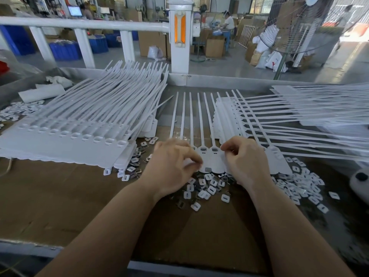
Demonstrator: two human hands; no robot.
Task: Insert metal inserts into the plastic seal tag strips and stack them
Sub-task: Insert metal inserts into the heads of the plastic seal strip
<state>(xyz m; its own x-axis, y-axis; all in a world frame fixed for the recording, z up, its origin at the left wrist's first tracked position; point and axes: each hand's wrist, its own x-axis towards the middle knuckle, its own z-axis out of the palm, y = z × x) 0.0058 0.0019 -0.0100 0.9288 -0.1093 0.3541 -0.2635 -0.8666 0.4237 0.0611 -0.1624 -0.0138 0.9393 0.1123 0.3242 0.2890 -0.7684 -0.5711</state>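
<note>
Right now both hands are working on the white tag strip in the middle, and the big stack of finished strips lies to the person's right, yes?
Not quite. The head view shows the big stack of strips on the person's left. The rest holds: the left hand and right hand both work on the white tag strip in the middle.

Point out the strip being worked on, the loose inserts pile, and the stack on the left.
working strip (212,163), head view, on its flat tag plate between the hands.
loose inserts (207,189), head view, pile's middle.
left stack (60,144), head view, top strip's plate.
</note>
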